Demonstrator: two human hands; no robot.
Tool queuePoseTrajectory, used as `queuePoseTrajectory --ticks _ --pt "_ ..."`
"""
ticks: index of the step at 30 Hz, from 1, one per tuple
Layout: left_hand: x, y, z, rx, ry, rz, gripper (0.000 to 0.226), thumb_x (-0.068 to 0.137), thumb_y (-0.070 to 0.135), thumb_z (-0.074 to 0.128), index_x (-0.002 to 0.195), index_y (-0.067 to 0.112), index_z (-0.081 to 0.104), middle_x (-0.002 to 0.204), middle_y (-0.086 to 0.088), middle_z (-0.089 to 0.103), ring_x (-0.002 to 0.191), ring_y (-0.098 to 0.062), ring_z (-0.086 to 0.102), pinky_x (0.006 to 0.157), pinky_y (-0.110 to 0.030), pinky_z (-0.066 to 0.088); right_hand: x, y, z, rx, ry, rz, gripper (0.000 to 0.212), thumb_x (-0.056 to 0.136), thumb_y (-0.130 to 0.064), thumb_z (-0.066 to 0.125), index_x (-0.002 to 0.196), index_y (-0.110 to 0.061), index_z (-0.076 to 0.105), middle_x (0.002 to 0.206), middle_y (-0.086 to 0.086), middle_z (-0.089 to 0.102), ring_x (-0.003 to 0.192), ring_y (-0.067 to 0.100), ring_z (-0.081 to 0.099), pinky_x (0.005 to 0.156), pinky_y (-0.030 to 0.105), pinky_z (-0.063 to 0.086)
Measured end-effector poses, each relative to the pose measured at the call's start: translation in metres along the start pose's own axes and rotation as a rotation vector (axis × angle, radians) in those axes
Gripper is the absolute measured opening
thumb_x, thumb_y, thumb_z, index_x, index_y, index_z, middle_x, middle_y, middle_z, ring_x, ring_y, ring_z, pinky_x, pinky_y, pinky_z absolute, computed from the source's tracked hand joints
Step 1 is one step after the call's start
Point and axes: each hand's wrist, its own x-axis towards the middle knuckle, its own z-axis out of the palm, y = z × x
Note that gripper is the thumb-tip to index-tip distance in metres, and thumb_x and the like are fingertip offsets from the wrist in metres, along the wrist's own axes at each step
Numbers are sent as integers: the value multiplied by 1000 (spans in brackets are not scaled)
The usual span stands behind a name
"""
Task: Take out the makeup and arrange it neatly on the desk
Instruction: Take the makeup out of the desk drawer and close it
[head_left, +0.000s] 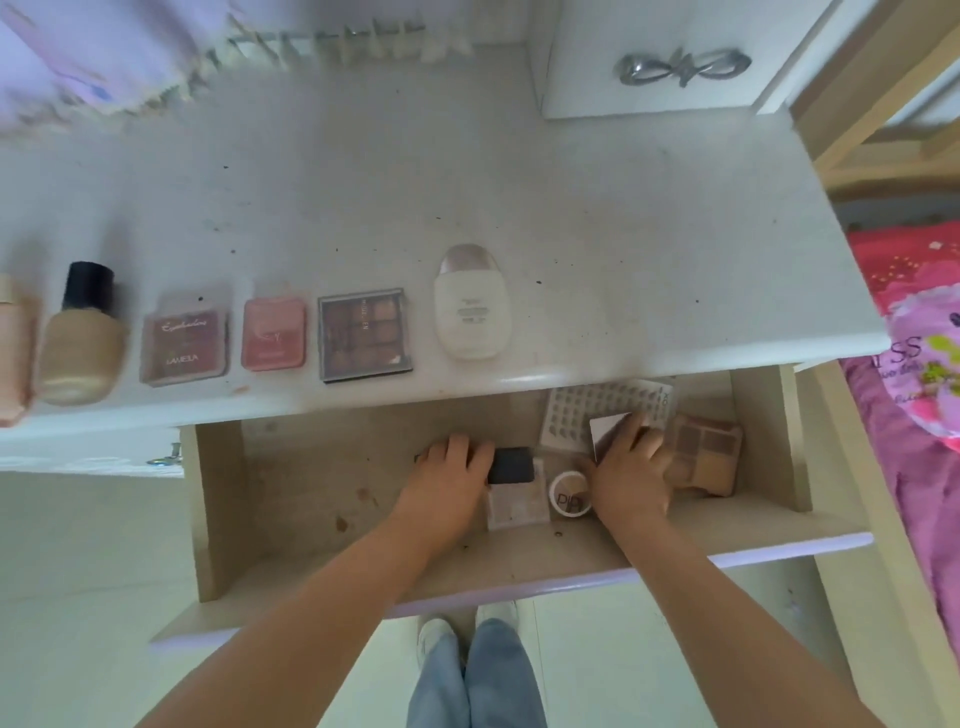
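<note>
Inside the open drawer (223, 519), left hand (451, 475) curls around a black case (511, 465). Right hand (631, 475) apparently pinches a mirrored compact (605, 428); a brown palette (709, 454) lies just beyond its fingers.

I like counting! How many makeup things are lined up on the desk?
7 along the desk's front edge; the leftmost bottle is cut off, so more may be hidden.
</note>
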Motion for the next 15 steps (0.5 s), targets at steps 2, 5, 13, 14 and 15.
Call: queuePoseTrajectory --ticks 2,5,13,14,15 --pt "-13 -4 -3 -80 10 0 55 95 11 37 145 15 14 140 -13 25 121 -28 38 97 -32 38 -2 0 -1 -38 -26 -30 77 96 -37 38 143 0 -10 144 26 13 129 40 25 100 44 37" --pt "-35 -5 -18 -199 81 1 51 98 30 35 144 17 14 138 -7 27 115 -20 45 88 -26 42 -12 7 -17 -99 -25 -116 75 95 -40 37 144 -3 -5 143 24 18 128 40 27 100 46 36" --pt "-60 13 -84 -486 405 69 52 99 35 27 144 11 20 128 -9 42 100 -24 54 74 -27 39 -48 39 -94 -38 16 -549 83 87 -53 38 145 -5 3 146 15 23 130 30 30 106 32 29" --pt "-58 16 -95 -517 430 59 50 99 31 28 144 11 20 126 -10 43 98 -25 54 76 -27 40 -51 39 -104 -18 67 -578 82 85 -51 41 145 -4 10 144 17 29 127 31 34 104 34 31" --pt "-55 19 -107 -573 447 48 47 99 28 29 143 11 23 120 -9 46 93 -23 53 74 -25 39 -53 39 -114 3 144 -615 80 83 -48 43 143 -1 19 139 20 36 122 35 41 100 37 36"
